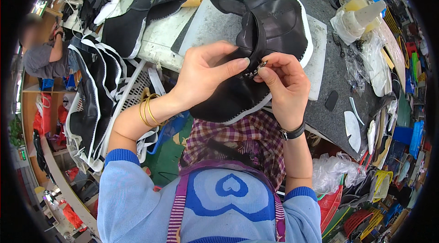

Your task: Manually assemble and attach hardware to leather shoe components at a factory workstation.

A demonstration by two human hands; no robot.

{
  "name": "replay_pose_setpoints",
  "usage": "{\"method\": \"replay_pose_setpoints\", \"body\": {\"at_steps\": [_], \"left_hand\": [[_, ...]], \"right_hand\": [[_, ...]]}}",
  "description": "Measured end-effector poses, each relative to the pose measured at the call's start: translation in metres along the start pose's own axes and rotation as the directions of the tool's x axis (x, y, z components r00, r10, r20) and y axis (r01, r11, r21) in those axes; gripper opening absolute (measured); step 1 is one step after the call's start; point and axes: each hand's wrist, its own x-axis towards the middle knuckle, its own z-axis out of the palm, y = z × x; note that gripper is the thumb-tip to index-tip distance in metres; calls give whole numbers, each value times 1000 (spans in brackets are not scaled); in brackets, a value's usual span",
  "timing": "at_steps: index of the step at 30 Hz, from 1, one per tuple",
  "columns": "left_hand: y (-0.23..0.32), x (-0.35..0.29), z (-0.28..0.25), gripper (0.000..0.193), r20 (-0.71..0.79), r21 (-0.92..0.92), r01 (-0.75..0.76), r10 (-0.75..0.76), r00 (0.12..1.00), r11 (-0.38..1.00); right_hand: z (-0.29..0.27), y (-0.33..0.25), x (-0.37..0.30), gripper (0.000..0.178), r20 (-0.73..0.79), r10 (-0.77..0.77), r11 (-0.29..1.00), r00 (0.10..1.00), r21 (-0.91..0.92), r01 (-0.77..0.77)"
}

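Fingers of left hand (206,76) clamp black leather shoe upper (270,28) at frame centre, steadying it; right hand (286,83) pinches metal buckle (255,71).

Black leather pieces with white edging (91,101) hang stacked over a rack at the left, beyond them a seated person in grey (43,55). A pale squeeze bottle (363,14) stands on the dark worktable (329,119), clear plastic bags (366,64) beside it. Coloured plastic baskets (366,215) crowd the lower right.
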Motion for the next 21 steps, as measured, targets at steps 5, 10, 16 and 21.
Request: {"method": "replay_pose_setpoints", "body": {"at_steps": [5,10,16,21], "left_hand": [[0,-3,1,14,32,-10,-145,146,989,989],[19,-5,2,11,53,159,-46,38,998,986],[1,-7,-3,13,49,328,-245,243,969,912],[0,-2,-3,12,82,348,-330,322,943,878]], "right_hand": [[-2,-5,-3,15,16,-9,1000,1000,8,9],[1,-5,-3,14,-21,-114,987,993,-113,110],[0,-11,3,18,98,-132,945,986,-286,155],[-5,-16,11,24,144,88,995,986,-50,-81]]}}
